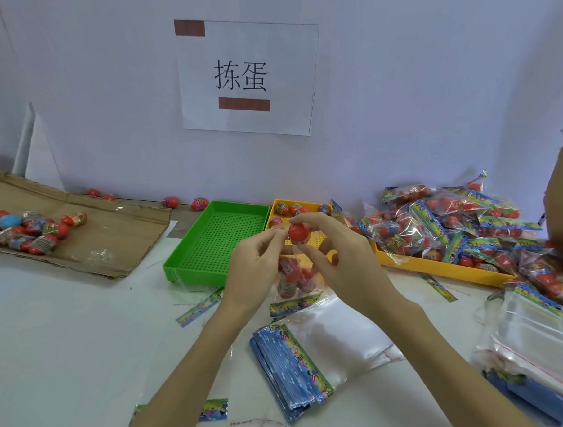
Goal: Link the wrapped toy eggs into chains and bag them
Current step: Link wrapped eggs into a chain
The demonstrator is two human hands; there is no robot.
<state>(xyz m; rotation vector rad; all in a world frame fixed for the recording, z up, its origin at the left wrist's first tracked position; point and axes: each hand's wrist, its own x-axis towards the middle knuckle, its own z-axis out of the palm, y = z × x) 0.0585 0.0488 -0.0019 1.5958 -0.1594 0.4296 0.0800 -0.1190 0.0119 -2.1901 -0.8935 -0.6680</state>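
Both hands work above the tabletop (68,319). The right hand (340,259) has its grip clamped on a red egg (297,232) at the top of a hanging chain (292,277), while the left hand (253,269) pinches the wrapper beside it, likely to join them. The empty bags (296,367) lie just below, within easy reach.

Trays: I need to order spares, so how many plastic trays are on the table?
2. A green tray sits left of the hands; a yellow tray touches its right side, under the bagged eggs. More may be hidden beneath that pile.
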